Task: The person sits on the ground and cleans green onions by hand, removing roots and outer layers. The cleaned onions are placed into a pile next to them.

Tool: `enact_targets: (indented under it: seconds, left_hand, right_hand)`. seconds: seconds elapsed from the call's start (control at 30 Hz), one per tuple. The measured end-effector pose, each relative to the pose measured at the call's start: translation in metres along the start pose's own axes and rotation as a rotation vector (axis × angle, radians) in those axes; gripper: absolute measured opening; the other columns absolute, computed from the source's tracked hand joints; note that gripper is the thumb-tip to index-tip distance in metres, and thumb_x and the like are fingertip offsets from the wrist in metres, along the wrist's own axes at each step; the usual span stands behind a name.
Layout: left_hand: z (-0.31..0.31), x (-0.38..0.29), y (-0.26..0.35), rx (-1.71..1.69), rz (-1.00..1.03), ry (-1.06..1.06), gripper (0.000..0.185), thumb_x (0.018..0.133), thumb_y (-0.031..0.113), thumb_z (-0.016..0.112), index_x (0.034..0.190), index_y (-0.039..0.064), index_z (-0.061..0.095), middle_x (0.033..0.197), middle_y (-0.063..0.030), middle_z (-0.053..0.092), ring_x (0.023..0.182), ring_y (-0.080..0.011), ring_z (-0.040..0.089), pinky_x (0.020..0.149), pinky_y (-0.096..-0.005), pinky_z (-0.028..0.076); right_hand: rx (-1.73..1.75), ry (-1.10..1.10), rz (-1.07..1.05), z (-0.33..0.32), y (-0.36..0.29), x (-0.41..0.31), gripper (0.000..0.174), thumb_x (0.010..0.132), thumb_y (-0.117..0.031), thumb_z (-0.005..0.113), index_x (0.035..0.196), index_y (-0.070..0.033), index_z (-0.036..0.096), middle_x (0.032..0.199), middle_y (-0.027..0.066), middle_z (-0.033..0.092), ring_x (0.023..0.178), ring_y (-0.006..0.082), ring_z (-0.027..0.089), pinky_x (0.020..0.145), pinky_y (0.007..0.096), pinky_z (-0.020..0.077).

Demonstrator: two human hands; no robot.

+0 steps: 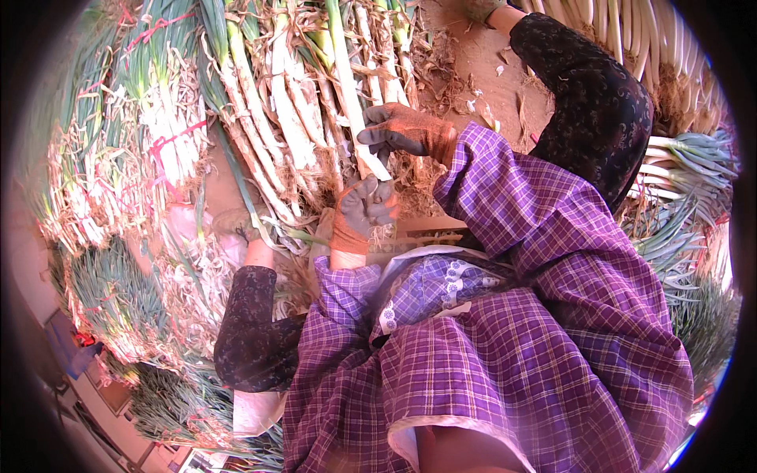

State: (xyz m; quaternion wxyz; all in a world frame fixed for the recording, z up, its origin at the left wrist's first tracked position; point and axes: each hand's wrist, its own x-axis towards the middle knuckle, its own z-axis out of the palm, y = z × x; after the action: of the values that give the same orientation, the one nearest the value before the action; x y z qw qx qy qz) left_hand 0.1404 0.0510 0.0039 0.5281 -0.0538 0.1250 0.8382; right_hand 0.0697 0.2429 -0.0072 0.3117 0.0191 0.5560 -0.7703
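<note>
My right hand [408, 135], in an orange glove with grey coated fingers, grips a long white-stemmed green onion [349, 83] near its lower end. The onion's green upper part runs up past the top of the view. Just below the pale root end, my left hand [364, 213] in a matching glove has its fingers curled close to the stem. Whether those fingers pinch anything is hidden. Beyond both hands lies a row of unpeeled green onions [290, 112] with dry brown skins and roots toward me.
Tied onion bundles [171, 130] with pink bands stand at left. Peeled white onions [627, 35] lie at upper right, and more bundles [680, 171] are at right. Loose skins [195, 278] litter the ground near my left knee [254, 337]. My right knee [615, 100] is bent outward.
</note>
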Motion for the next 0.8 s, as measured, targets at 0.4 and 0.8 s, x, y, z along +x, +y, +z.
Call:
enact_targets:
  seconds: [0.4, 0.8]
  left_hand:
    - [0.017, 0.031, -0.018, 1.024, 0.423, 1.069, 0.03, 0.084, 0.009, 0.064, 0.113, 0.001, 0.059, 0.078, -0.0064, 0.061, 0.053, -0.0141, 0.053, 0.046, -0.03, 0.042]
    - [0.005, 0.028, 0.003, 0.84, 0.583, 0.684, 0.048, 0.091, 0.0, 0.062, 0.137, 0.005, 0.048, 0.119, -0.0084, 0.059, 0.091, -0.0157, 0.061, 0.073, -0.0267, 0.053]
  right_hand:
    - [-0.739, 0.364, -0.058, 0.03, -0.013, -0.033, 0.037, 0.093, -0.038, 0.061, 0.095, -0.003, 0.069, 0.073, 0.016, 0.067, 0.062, 0.0215, 0.064, 0.059, 0.037, 0.0524]
    - [-0.801, 0.194, -0.432, 0.028, -0.026, -0.073, 0.022, 0.088, -0.027, 0.065, 0.091, -0.005, 0.07, 0.077, 0.0148, 0.069, 0.071, 0.0219, 0.068, 0.064, 0.0367, 0.0538]
